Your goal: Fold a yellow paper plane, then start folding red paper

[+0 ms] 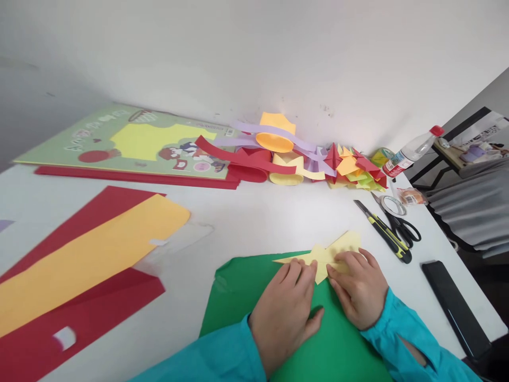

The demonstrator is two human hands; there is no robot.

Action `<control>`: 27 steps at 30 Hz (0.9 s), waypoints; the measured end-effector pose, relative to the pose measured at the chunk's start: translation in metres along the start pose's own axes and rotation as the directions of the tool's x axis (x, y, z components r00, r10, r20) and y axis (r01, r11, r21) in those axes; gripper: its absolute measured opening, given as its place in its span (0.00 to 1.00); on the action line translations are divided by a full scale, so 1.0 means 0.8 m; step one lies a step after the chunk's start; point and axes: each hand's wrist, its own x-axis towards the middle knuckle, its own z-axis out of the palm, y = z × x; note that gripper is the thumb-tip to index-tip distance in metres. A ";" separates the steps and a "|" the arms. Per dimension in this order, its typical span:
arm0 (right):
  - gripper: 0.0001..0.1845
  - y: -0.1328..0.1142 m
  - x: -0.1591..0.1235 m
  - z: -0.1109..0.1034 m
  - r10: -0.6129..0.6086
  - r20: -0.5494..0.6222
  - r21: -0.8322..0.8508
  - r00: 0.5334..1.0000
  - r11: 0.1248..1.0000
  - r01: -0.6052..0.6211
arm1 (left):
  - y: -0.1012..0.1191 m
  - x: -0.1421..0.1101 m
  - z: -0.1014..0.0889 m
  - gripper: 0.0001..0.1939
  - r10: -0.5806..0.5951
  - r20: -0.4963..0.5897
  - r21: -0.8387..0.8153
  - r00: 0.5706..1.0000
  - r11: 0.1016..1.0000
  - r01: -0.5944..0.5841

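Note:
A pale yellow piece of folded paper [321,270] with pointed ends lies at the far edge of a green sheet [242,289]. My left hand [284,310] has its fingertips bent down onto the paper's left part, the thumb standing off to the side. On the right part, my right hand [360,289] has its fingers curled over the paper, thumb against its near edge. Fingers of both hands cover some of the folds.
A box cutter [384,232], scissors [400,225], a tape roll [393,205] and a black case [456,307] lie to the right. Paper crafts [278,151] and a bottle [411,152] stand along the wall. Orange paper [99,254] over red sheets [119,305] lies left, a green pad [95,151] behind.

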 end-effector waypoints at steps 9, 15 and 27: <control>0.18 0.001 0.003 0.013 -0.097 -0.040 -0.103 0.994 0.990 0.093 | 0.001 -0.001 0.001 0.32 0.013 0.002 0.012 1.000 1.000 -0.013; 0.15 0.011 0.003 0.015 -0.127 0.012 -0.133 0.992 0.983 0.128 | 0.000 -0.002 0.004 0.32 0.020 -0.017 0.010 1.000 1.000 -0.019; 0.15 0.012 -0.007 0.030 -0.154 -0.131 -0.177 0.979 0.976 0.129 | -0.001 -0.001 0.006 0.30 0.081 0.014 -0.034 0.997 0.996 -0.081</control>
